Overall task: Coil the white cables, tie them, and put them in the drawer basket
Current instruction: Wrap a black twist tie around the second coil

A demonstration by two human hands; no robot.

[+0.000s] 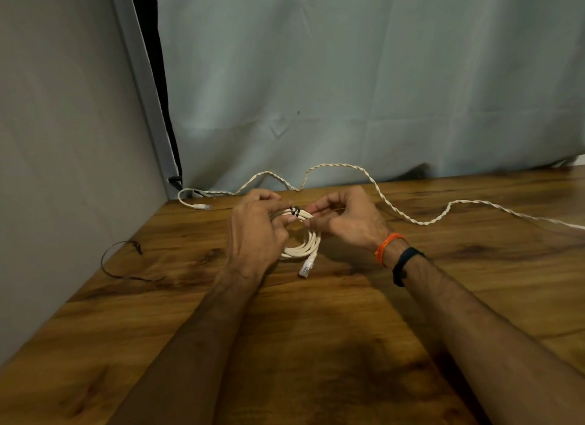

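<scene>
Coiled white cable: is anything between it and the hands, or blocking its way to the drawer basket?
Nothing lies between: both the left hand and right hand already hold the coiled white cable at its black tie. The basket is out of view, so that path can't be judged.

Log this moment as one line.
step: tying | left hand: holds coiled cable | right hand: pinches black tie | second cable: uncoiled

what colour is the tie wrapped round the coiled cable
Black, seen in the head view: the tie wraps the top of the white coiled cable.
</scene>
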